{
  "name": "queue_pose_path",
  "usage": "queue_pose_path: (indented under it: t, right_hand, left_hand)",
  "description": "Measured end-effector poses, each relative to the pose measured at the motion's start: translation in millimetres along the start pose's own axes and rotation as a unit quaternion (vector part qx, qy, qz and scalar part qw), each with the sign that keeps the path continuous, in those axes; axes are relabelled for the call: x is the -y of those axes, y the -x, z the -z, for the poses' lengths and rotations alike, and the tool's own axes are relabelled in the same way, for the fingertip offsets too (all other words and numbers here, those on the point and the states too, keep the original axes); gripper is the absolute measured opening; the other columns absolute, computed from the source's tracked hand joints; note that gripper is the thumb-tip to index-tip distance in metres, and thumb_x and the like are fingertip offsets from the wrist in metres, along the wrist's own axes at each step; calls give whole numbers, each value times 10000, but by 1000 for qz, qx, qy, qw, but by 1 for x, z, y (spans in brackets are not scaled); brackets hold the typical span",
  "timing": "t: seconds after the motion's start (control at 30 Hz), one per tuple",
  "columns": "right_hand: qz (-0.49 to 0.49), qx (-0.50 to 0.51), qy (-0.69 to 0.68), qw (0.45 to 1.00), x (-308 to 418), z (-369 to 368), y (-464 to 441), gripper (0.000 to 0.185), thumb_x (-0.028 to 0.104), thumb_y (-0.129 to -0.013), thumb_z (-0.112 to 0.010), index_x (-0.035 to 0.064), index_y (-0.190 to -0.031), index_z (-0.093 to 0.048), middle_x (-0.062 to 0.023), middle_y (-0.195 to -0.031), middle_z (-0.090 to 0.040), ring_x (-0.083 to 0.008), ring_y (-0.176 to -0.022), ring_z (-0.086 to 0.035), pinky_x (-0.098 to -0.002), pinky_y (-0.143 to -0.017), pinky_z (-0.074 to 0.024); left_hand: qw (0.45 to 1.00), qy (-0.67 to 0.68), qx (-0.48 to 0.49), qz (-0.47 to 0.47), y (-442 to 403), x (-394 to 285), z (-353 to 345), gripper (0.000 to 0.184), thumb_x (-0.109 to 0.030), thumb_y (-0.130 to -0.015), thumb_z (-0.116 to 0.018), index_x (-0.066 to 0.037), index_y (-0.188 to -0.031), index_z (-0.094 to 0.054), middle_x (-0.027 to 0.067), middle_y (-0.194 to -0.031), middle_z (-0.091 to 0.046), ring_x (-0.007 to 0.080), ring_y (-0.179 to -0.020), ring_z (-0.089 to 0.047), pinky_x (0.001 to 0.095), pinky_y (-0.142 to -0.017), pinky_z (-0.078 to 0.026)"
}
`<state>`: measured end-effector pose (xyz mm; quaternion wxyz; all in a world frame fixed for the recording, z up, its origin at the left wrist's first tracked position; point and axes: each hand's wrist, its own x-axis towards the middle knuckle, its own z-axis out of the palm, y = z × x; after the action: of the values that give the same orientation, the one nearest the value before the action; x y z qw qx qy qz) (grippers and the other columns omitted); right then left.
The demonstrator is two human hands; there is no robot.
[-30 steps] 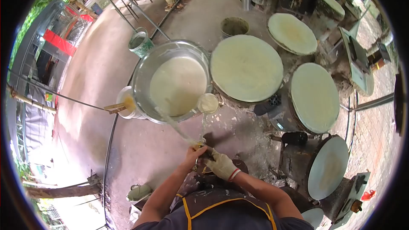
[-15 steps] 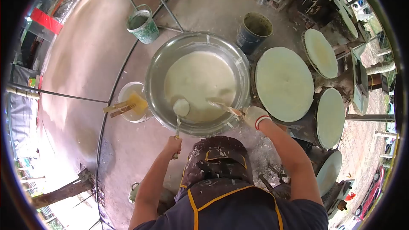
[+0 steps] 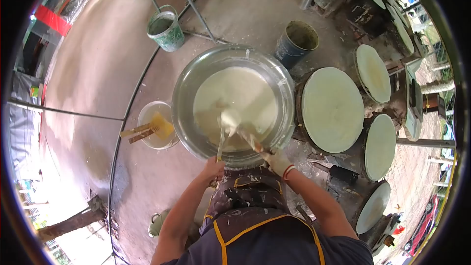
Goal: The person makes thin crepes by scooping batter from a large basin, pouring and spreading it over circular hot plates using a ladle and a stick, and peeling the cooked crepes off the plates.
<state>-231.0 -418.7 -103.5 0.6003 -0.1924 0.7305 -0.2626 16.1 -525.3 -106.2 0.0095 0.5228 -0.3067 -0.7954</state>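
A wide metal basin in front of me holds pale, creamy batter. My bare left hand is closed around the handle of a ladle, whose round bowl is over the batter near the basin's near side. My right hand, in a pale glove with a red-striped cuff, grips a wooden-handled tool. The tool slants to the left and its far end meets the ladle bowl. That end looks coated in batter, so its kind is unclear.
Round griddles with pale sheets on them stand to the right, the largest sheet closest to the basin. Left of the basin is a white bucket with wooden-handled brushes. A green bucket and a dark bucket stand beyond.
The ladle has moved right, toward the middle. My right hand has come left and nearer to me, bringing its tool against the ladle. The whole view has shifted slightly.
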Motion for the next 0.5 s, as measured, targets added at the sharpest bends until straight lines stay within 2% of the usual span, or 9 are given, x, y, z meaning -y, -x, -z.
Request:
queue_pose_path:
  t: [0.1,0.17,0.2,0.27,0.3,0.33,0.43,0.47,0.5]
  right_hand:
    - [22,-78,-78,994,77,33,48,237,250,-885,-563,35,-974,-606,-15,-569,-531,-70,-404,-443,-225,-347,-319]
    - [136,-66,-205,967,107,45,69,202,240,-886,-564,42,-909,-596,-5,-563,-519,-61,-384,-412,-213,-337,-298]
    - [193,-57,-267,943,114,49,72,192,235,-886,-565,45,-876,-591,0,-560,-513,-57,-374,-396,-208,-331,-287]
    - [185,-58,-248,949,110,56,68,174,223,-887,-563,54,-907,-600,6,-561,-510,-52,-397,-414,-200,-337,-289]
    - [180,-59,-238,953,104,60,63,168,218,-887,-562,59,-923,-605,9,-562,-509,-50,-408,-423,-196,-340,-289]
    - [163,-77,-219,959,88,61,48,190,209,-887,-558,64,-995,-619,5,-566,-512,-51,-428,-438,-205,-362,-322]
    - [127,-142,69,979,56,72,16,256,250,-879,-568,59,-1042,-621,7,-573,-525,-49,-431,-441,-220,-378,-342]
    - [99,-123,172,972,42,76,2,278,280,-879,-560,48,-1019,-625,-4,-603,-545,-56,-475,-474,-231,-414,-367]
    - [70,-102,273,954,29,81,-13,307,310,-879,-551,38,-996,-628,-15,-633,-565,-62,-519,-507,-243,-451,-392]
  left_hand:
    - [989,24,55,-134,50,-80,-39,82,-96,-873,-478,-48,-864,-411,-10,-548,-358,72,-390,-353,243,-328,-306]
    - [977,12,78,-198,73,-116,-56,71,-94,-893,-455,-53,-877,-399,-12,-552,-354,70,-389,-351,240,-326,-302]
    - [975,3,78,-210,76,-123,-61,69,-94,-895,-453,-55,-880,-398,-13,-553,-354,69,-389,-351,240,-325,-300]
    - [970,-17,79,-231,78,-134,-69,65,-92,-900,-449,-58,-886,-396,-13,-555,-354,69,-388,-350,240,-323,-296]
    - [974,-22,67,-213,71,-132,-69,68,-96,-896,-456,-61,-886,-398,-12,-555,-356,70,-388,-351,242,-324,-297]
    - [979,-27,54,-196,58,-123,-66,71,-99,-892,-462,-64,-886,-400,-10,-556,-358,71,-388,-351,244,-324,-298]
    - [995,-14,30,-98,-7,-86,-39,98,-106,-874,-489,-64,-902,-405,9,-579,-393,87,-390,-380,252,-325,-310]
    - [998,-6,23,-57,-33,-72,-28,112,-108,-867,-499,-63,-911,-406,18,-591,-409,94,-391,-394,254,-325,-315]
    - [996,-64,-4,-60,-59,-58,-20,116,-111,-855,-510,-57,-899,-417,25,-592,-423,102,-398,-412,260,-331,-324]
